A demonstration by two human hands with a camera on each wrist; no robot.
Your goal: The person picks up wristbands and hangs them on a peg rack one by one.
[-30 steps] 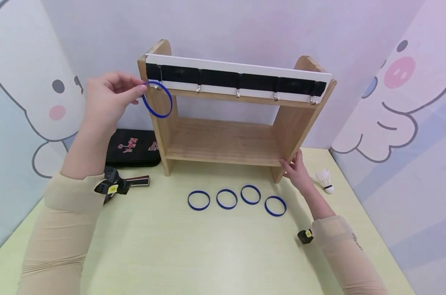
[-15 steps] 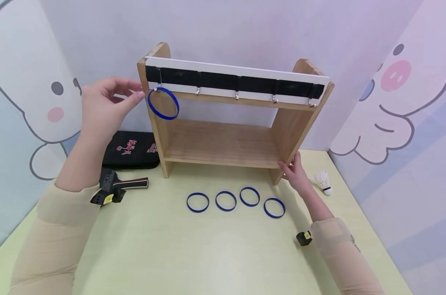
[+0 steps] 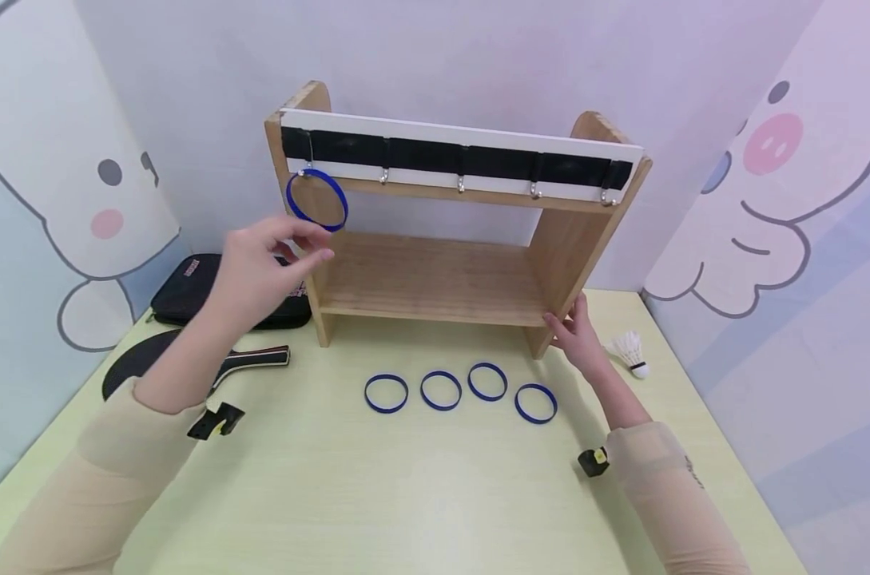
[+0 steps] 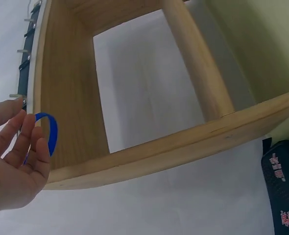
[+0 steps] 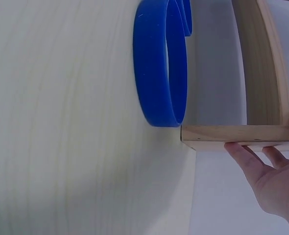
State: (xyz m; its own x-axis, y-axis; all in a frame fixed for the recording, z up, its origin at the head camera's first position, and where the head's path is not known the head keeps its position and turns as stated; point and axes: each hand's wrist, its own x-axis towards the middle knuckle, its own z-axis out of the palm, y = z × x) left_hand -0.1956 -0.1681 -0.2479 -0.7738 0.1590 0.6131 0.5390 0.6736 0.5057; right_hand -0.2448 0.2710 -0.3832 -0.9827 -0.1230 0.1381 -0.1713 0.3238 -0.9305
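A blue silicone wristband (image 3: 344, 200) hangs from the leftmost silver hook of a hook strip (image 3: 423, 156) fixed across the top of a wooden shelf (image 3: 438, 275). My left hand (image 3: 265, 259) is just below it, thumb and forefinger parted, fingertips overlapping the band's lower edge in the head view. In the left wrist view, the loosely bent fingers are in front of the band (image 4: 53, 129). My right hand (image 3: 580, 339) grips the shelf's right side panel low down, thumb on the front edge, fingers against the outer face. Several more blue wristbands (image 3: 387, 411) lie on the table before the shelf.
The other hooks along the strip (image 3: 461, 188) are bare. Left of the shelf are a black zip case (image 3: 183, 291) and a table tennis bat (image 3: 262, 358). A shuttlecock (image 3: 630, 351) lies to the right. Walls stand behind and on both sides.
The left hand has let go of the wristband, which now hangs on the leftmost hook, and has moved down and right beneath it. The right hand keeps its hold on the shelf.
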